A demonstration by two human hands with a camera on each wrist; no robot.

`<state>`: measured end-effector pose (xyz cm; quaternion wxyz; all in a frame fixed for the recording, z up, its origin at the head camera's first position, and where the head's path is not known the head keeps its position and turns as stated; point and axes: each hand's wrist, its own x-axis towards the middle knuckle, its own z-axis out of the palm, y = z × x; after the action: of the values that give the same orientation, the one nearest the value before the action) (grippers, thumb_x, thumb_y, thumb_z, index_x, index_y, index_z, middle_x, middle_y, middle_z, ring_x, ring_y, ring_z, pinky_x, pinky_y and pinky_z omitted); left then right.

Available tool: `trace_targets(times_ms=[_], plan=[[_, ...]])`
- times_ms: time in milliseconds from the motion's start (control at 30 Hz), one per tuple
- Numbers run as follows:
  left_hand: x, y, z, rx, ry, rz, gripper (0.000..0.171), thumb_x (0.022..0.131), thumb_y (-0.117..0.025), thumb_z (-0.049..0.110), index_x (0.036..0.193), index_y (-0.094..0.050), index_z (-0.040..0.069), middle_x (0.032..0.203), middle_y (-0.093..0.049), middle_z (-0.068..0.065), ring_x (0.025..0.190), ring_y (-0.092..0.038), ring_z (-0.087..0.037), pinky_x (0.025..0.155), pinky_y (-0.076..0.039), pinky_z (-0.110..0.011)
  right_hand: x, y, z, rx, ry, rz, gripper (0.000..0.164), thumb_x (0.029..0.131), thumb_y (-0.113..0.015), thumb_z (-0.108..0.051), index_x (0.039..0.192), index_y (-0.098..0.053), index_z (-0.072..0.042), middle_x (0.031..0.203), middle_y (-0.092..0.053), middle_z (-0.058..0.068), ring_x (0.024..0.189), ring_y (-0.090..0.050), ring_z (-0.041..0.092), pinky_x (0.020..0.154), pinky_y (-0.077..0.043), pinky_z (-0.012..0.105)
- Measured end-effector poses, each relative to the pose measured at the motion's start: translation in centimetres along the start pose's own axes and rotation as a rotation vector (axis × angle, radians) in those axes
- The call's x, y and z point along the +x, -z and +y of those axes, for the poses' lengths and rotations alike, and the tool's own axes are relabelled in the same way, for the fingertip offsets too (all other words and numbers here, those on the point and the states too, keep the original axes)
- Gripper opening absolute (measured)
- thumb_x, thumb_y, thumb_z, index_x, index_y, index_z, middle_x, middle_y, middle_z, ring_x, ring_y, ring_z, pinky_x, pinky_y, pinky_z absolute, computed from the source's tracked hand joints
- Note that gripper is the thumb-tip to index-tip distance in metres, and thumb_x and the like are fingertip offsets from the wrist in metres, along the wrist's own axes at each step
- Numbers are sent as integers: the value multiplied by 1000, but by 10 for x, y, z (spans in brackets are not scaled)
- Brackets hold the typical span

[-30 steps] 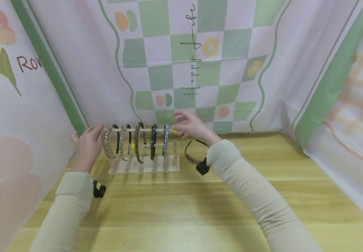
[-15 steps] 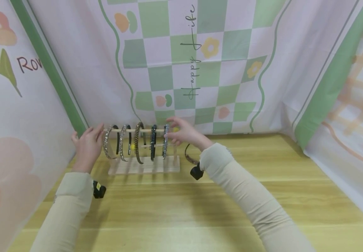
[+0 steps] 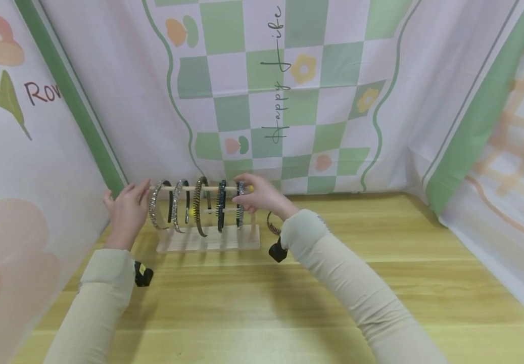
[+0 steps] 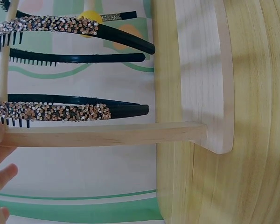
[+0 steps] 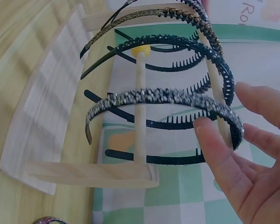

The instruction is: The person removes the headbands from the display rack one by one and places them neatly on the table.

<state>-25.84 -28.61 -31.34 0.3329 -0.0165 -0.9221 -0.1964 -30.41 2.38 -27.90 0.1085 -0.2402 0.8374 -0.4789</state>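
Observation:
A pale wooden headband stand [image 3: 207, 244] carries several toothed headbands on its upper rod. My left hand [image 3: 127, 210] grips the stand's left end, where the rod meets the upright post [image 4: 107, 135]; only some fingertips show in the left wrist view. Nearest to it hangs a headband covered in rose-gold stones [image 4: 56, 112]. At the other end my right hand [image 3: 262, 194] holds the silver glittery headband [image 5: 149, 96], thumb at its toothed edge and the other fingers on the far side. A black sparkly headband [image 3: 221, 205] and a bronze one [image 3: 198, 212] hang farther left.
A loose toothed headband [image 3: 273, 223] lies on the wooden table [image 3: 216, 303] right of the stand, partly covered by the right wrist. Yellow knobs [image 3: 250, 188] cap the rods. Printed cloth [image 3: 289, 111] hangs behind and at both sides.
My right hand has moved left from beside the rod's end onto the silver headband, which has shifted slightly right. My left hand has stayed in place.

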Motion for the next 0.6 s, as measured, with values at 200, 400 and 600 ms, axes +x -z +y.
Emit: trace_targets(times_ms=[200,400,600], plan=[[-1,0,-1,2,1,1,33,95,-53,17,125,-54,6,102,-64,-20,117,-45,-42,105,0,-56,3,-3,1,-39,-15,24,57,84,-67,-9,135,-42,-8,135,-40,14,70,-62,25,60,-55,29],[0,0,0,1,3,-3,33,95,-53,17,126,-54,6,103,-64,-20,117,-45,-42,105,1,-56,3,-3,1,-49,-16,34,54,85,-65,-6,135,-43,-9,133,-42,13,69,-62,25,64,-55,33],[0,0,0,-1,7,-5,33,94,-53,17,126,-54,6,105,-64,-20,118,-45,-41,105,1,-56,1,1,-1,-24,-6,34,55,86,-63,-6,137,-41,-8,134,-42,14,75,-62,33,71,-54,41]])
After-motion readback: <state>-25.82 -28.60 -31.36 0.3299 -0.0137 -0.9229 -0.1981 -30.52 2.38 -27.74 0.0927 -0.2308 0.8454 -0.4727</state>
